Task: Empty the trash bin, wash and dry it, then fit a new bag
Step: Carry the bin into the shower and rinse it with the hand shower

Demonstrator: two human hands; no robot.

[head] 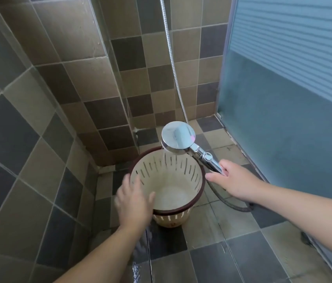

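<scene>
A cream slotted trash bin (173, 193) with a dark red rim stands on the tiled shower floor, with no bag inside. My left hand (133, 201) grips its near left rim, fingers over the edge and reaching inside. My right hand (232, 180) holds the chrome handle of a shower head (178, 137), whose round face hangs just above the bin's far rim. Thin water streams fall from it into the bin.
Brown and grey tiled walls close in at the left and back. A frosted glass door (283, 119) stands at the right. The metal shower hose (173, 64) runs down the back wall and loops on the floor (232, 207) right of the bin. The floor is wet.
</scene>
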